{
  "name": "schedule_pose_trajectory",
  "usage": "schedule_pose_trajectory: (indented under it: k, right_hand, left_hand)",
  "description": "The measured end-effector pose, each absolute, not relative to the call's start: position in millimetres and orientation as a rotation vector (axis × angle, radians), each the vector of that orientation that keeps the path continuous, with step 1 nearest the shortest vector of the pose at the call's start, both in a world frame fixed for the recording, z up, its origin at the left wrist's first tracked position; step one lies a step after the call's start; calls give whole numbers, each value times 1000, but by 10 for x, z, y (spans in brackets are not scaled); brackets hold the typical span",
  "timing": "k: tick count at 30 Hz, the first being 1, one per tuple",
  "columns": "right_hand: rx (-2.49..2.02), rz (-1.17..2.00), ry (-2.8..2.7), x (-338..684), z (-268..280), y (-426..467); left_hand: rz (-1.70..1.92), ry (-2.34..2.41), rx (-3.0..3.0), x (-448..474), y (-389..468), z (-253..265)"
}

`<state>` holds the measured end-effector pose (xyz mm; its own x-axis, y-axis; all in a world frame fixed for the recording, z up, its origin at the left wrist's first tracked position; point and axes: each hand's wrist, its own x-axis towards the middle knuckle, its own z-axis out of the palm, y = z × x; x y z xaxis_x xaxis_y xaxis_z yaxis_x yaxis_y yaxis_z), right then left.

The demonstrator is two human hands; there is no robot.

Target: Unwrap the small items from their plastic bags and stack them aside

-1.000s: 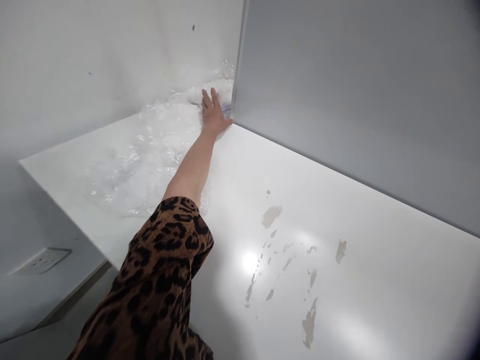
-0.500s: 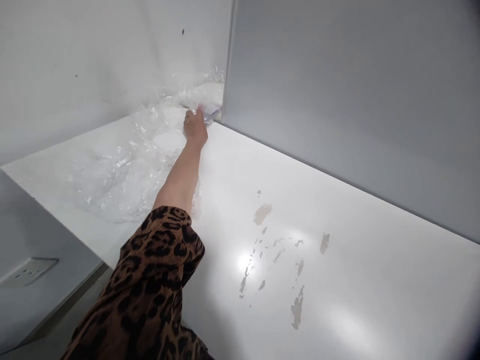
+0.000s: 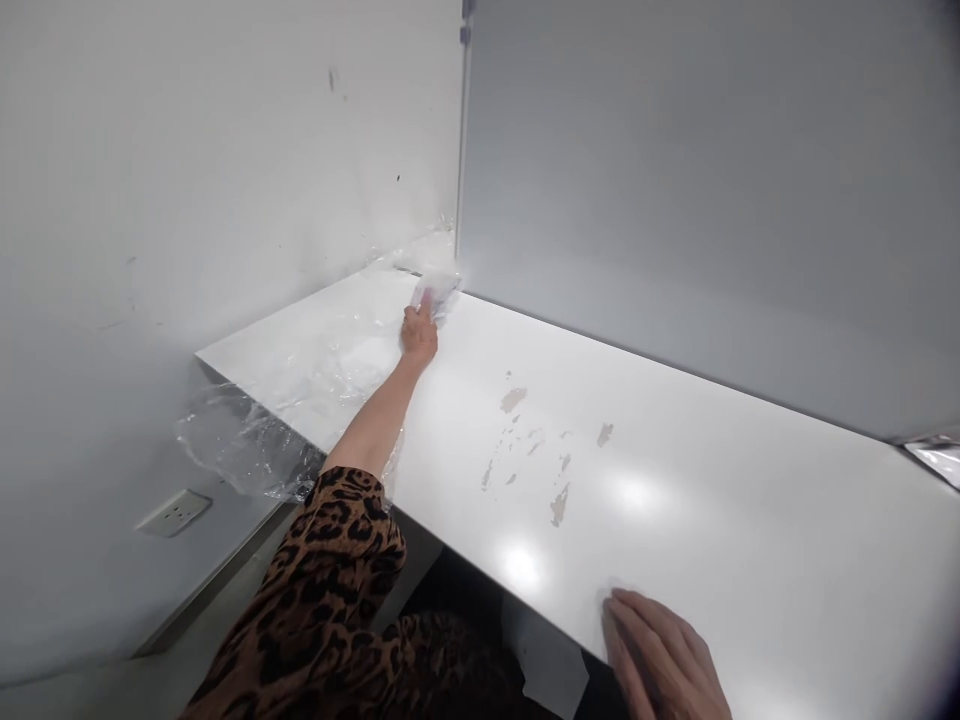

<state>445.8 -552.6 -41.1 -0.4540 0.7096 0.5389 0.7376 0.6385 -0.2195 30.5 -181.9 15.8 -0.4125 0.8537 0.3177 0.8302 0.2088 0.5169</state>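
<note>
My left hand (image 3: 420, 332) reaches to the far corner of a white tabletop (image 3: 675, 530), fingers closed on a clear plastic bag (image 3: 442, 292). Hints of pink and purple show in the bag, but its contents cannot be made out. Crumpled clear plastic film (image 3: 247, 445) spreads under and beside my left forearm and hangs over the table's left edge; whether it joins the bag is unclear. My right hand (image 3: 664, 660) lies at the near edge of the tabletop, fingers stretched out, holding nothing visible.
A grey partition (image 3: 675, 180) borders the table's back, meeting a white wall (image 3: 225, 150). Worn patches (image 3: 559, 505) mark the tabletop. A wall socket (image 3: 175, 513) sits below at left. Something silvery (image 3: 937, 455) lies at the right edge.
The film has shifted toward me and now hangs over the left edge. My left hand has drawn slightly back from the corner with the bag. My right hand has come into view.
</note>
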Motion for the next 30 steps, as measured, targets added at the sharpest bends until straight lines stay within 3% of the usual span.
schedule_pose_trajectory:
  k: [7,12,17,24,30]
  right_hand:
    - [-1187,8,-2125,4304,-270,-5517]
    - [-1186,35,-2105,4265,-226,-5519]
    - [-1204,71,-2120,4281,-215,-5519]
    - [-1187,84,-2129,4286,-218,-5524]
    - [-1167,90,-2136,4313,-231,-5525]
  left_hand:
    - [1005,1712,2187,1113,-2321,40]
    - [756,980,2584,1828,-2624,-29]
    - [520,652,2716,2315,-2758,125]
    - [76,1235,2892,1313,-3098,746]
    - [-237,2200,2192,34,-3561,866]
